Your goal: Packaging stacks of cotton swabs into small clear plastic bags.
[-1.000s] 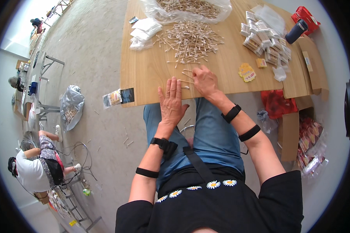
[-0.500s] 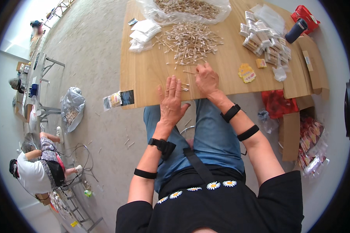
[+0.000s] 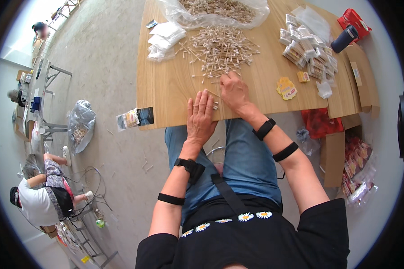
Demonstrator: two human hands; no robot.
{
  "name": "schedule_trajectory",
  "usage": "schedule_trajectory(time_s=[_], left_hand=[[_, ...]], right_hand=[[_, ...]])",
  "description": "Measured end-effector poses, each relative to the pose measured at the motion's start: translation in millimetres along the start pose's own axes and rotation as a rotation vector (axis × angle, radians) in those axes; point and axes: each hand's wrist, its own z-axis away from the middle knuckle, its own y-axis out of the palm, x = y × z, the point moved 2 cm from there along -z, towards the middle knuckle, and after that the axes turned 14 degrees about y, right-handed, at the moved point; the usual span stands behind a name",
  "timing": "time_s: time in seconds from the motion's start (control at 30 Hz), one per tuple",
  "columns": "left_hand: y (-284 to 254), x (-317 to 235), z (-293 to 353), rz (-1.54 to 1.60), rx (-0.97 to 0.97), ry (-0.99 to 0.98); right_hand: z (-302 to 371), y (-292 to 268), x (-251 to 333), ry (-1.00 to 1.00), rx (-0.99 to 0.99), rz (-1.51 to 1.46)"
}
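Swabs (image 3: pixel 224 49) beyond and between hands (image 3: pixel 201 120) (image 3: pixel 235 93)

The single view looks out from the left of two fisheye cameras worn on the person's head, pointing down over the black shirt (image 3: pixel 238 237) and jeans (image 3: pixel 249 161) to the table (image 3: pixel 166 98) ahead. The shirt is closest, spread along the lower edge; the left hand (image 3: pixel 201 118) and right hand (image 3: pixel 234 93) are farther off, near the middle. The wide lens also takes in floor (image 3: pixel 116 80) on the left and a wall (image 3: pixel 388 67) on the right (a co-worker (image 3: pixel 38 204) at the far left appears tipped sideways).
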Motion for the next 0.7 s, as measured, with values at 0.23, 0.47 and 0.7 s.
schedule_trajectory(time_s=[0.23,0.47,0.7], left_hand=[[-0.5,-2.3,-1.8,-0.034,-0.022,0.0],[-2.6,-2.2,-1.4,-0.021,-0.044,0.003],[-1.4,-2.7,-3.2,-0.026,-0.086,-0.007]], right_hand=[[-6.3,-4.8,-4.0,0.031,0.025,-0.002],[9.2,-13.1,6.2,0.007,0.144,-0.099],[16.7,2.8,9.0,-0.108,0.24,-0.166]])
